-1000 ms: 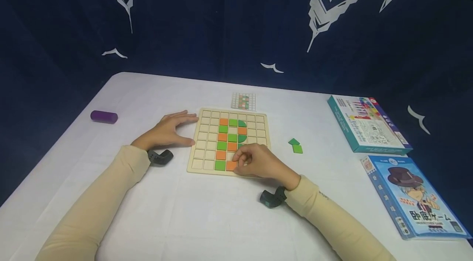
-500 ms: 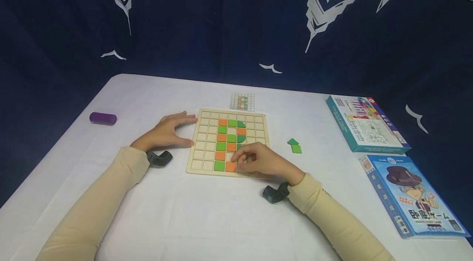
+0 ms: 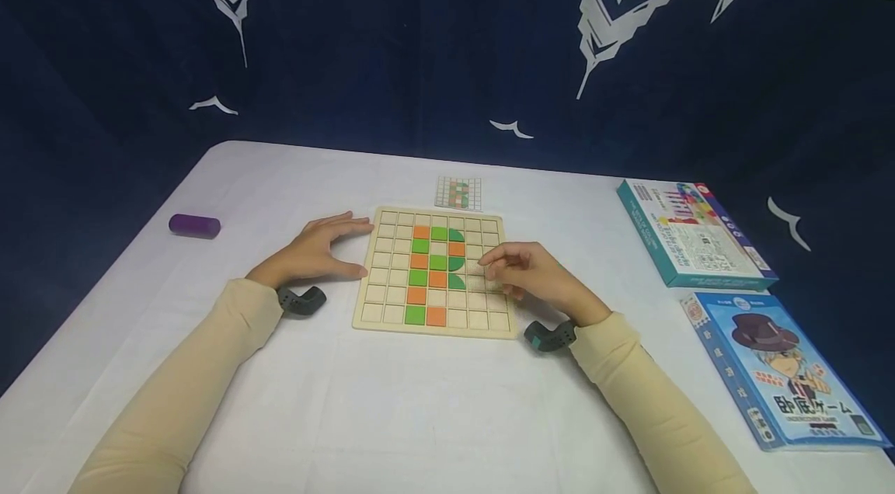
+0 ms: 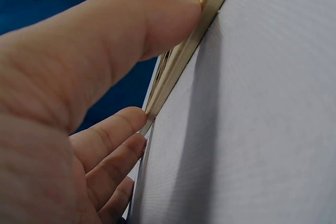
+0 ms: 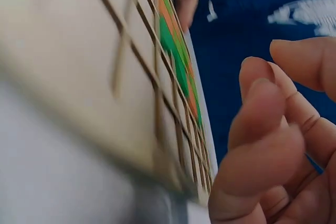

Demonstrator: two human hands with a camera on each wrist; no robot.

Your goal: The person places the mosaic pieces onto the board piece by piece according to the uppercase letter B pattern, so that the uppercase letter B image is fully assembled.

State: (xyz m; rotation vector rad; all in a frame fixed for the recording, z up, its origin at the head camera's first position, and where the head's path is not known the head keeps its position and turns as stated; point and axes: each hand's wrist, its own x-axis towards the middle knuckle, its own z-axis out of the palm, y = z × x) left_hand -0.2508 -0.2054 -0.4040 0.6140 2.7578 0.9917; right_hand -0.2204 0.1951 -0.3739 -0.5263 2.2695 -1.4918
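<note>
A wooden grid board (image 3: pixel 381 276) lies on the white table, with orange square tiles (image 3: pixel 437 316), light green square tiles (image 3: pixel 416 314) and dark green rounded tiles (image 3: pixel 457 281) set in its middle columns. At the board's left edge rests my left hand (image 3: pixel 315 249), thumb and fingertips spread along the rim; the left wrist view shows the thumb (image 4: pixel 168 17) against the wooden side. My right hand (image 3: pixel 534 276) hovers over the board's right side, fingers loosely bent. The right wrist view shows nothing between those fingers (image 5: pixel 262 108).
Behind the board lies a small pattern card (image 3: pixel 458 193) printed with a coloured grid. A purple cylinder (image 3: pixel 194 226) is at the far left. On the right lie a teal-sided box (image 3: pixel 695 234) and a blue game box (image 3: pixel 786 370). A dark curtain (image 3: pixel 419 51) hangs behind the table.
My right hand has lifted from the board's lower middle and moved right and away from me, uncovering the lower cells. It now hides the two loose green pieces. My left hand stays put.
</note>
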